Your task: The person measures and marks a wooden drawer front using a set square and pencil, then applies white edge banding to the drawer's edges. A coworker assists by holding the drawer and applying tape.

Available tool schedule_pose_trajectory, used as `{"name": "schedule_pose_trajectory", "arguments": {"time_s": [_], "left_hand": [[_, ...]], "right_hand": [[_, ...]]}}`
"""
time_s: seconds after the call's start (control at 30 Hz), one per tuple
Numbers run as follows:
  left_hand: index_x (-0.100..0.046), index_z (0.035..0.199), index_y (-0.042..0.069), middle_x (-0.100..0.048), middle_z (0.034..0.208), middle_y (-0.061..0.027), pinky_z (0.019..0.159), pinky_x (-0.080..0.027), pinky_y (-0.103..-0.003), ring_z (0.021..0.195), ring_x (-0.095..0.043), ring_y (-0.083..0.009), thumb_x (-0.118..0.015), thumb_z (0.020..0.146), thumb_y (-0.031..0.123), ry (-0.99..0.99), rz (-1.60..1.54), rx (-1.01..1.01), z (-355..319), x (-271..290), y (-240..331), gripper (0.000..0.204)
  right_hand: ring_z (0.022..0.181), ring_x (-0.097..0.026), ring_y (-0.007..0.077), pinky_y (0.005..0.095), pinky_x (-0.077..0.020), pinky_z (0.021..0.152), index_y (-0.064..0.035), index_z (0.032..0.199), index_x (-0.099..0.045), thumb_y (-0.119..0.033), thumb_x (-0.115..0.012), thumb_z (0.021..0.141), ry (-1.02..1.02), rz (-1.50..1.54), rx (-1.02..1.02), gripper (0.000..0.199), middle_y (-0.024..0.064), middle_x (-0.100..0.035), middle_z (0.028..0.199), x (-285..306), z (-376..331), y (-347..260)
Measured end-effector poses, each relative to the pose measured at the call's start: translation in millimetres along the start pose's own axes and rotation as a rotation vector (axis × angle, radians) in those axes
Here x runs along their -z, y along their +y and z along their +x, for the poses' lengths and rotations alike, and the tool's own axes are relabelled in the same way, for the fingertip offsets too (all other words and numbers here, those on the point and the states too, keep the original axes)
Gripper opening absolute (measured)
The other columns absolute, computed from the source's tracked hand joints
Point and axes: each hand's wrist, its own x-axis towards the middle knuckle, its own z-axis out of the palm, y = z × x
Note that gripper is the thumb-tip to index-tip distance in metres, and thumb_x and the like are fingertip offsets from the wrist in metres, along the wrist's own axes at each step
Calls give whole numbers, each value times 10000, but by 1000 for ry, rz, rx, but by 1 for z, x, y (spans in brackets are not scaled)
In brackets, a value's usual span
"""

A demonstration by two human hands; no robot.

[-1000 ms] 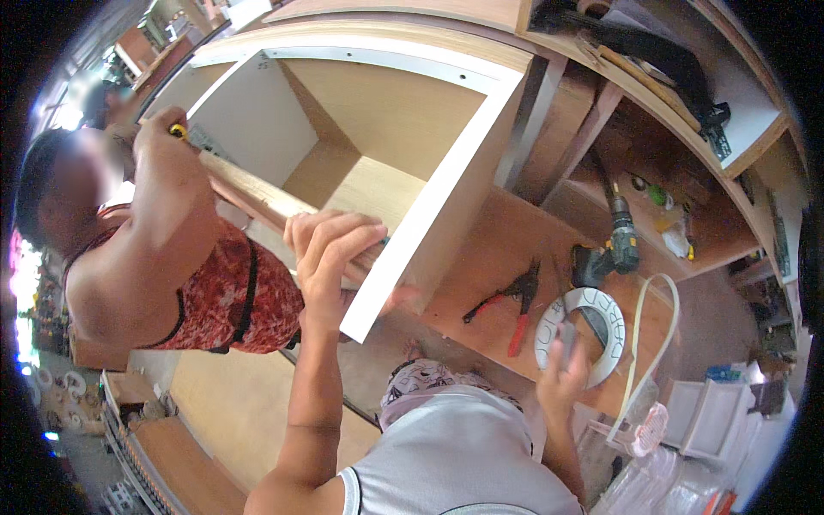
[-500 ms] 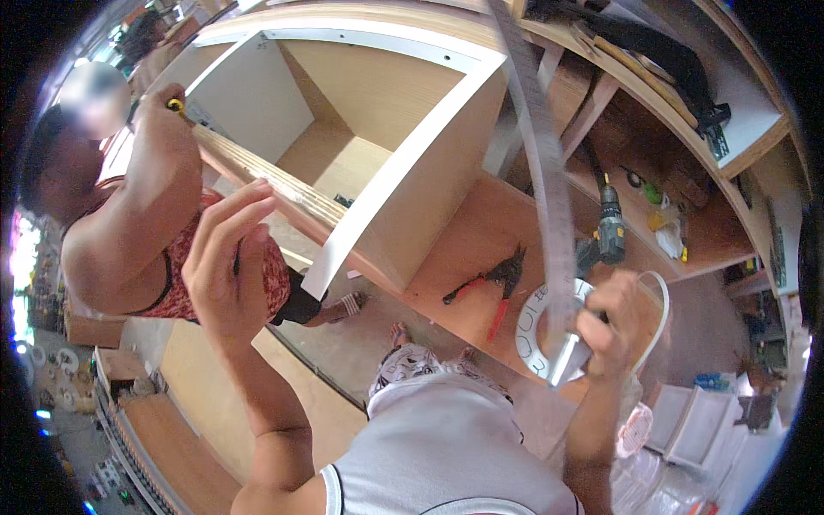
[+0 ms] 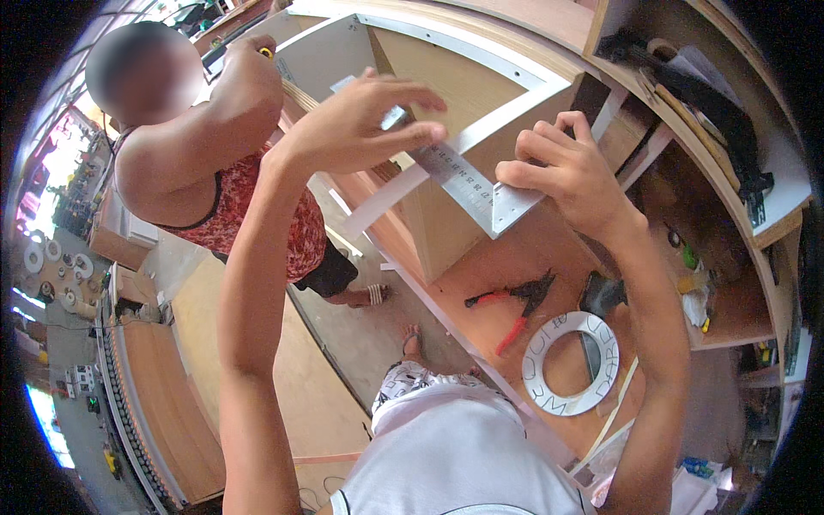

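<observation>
Grey floor [image 3: 365,330] lies between glaring left-hand light [image 3: 39,206] and wooden shelving [image 3: 740,314].

Seen from the wearer's own head, a wide fisheye camera, the left of a side-by-side pair, looks steeply down past a pale sleeveless shirt [image 3: 455,442] at the lower edge. The left hand [image 3: 365,120] and right hand [image 3: 558,176] appear at close range in the upper middle, an open cabinet [image 3: 442,236] just beyond, a co-worker [image 3: 245,206] at left. Straight edges bow toward the rim; corners fall to black.
</observation>
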Motion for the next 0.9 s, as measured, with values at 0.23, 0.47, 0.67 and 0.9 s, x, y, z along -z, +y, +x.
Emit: {"name": "schedule_pose_trajectory", "arguments": {"time_s": [0.23, 0.47, 0.67, 0.9], "left_hand": [[-843, 1093, 22, -686, 925, -119, 825, -515, -433, 913, -670, -276, -798, 1037, 434, -217, -235, -132, 11, -5, -36, 419], [-846, 1080, 2, -665, 892, -120, 777, -508, -426, 859, -675, -275, -822, 1018, 386, -204, -238, -128, 11, 4, -48, 390], [-821, 1055, -8, -667, 899, -150, 769, -504, -442, 862, -680, -313, -802, 1037, 352, -139, -267, -159, 2, 1, -63, 362], [-803, 978, -31, -709, 918, -200, 741, -525, -456, 849, -703, -366, -831, 1003, 419, -45, -170, -223, 2, 0, -68, 451]], "right_hand": [[1209, -653, 282, 523, -400, 1044, -253, 1335, -711, -466, -733, 955, 35, 171, -38, 436, 53, -653, 1224, -1, 19, -8], [1331, -620, 328, 590, -340, 1206, -222, 1566, -683, -732, -570, 1023, -172, 93, -55, 753, 134, -669, 1482, 5, 36, -20], [1329, -632, 336, 683, -363, 1234, -248, 1567, -682, -701, -610, 1033, -147, 261, -89, 704, 129, -694, 1399, -11, 49, -19], [1287, -645, 324, 698, -293, 1278, -260, 1510, -743, -865, -520, 970, -181, 230, -97, 841, 83, -695, 1329, -15, 54, -18]]}}
